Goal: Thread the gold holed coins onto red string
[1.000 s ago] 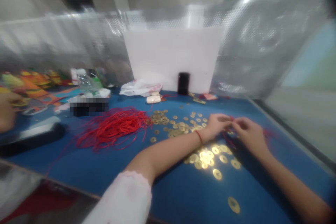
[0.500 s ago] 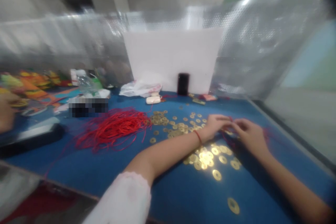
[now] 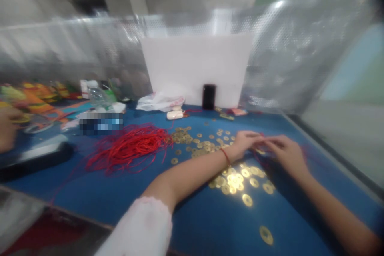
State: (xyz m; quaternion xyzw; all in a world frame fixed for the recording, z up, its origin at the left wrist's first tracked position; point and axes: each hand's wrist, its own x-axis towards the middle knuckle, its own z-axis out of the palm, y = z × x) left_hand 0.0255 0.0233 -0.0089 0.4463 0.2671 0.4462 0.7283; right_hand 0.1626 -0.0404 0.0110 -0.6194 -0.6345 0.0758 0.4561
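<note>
My left hand and my right hand meet at the right side of the blue table, fingertips pinched close together. Between them runs a thin red cord, held by the fingers of both. Loose red strands hang just below the hands and trail off to the right. Gold coins with centre holes lie beneath and in front of my left wrist, and duller ones spread beyond my forearm. Blur hides whether a coin is on the held cord.
A heap of red cords lies left of the coins. Behind stand a black phone-like object, a white board and a white plastic bag. Further left are a clear bottle, a dark box and another person's hand.
My right hand has shifted very slightly, its fingers now lying flatter toward my left hand. The coins and the cord heap stay put.
</note>
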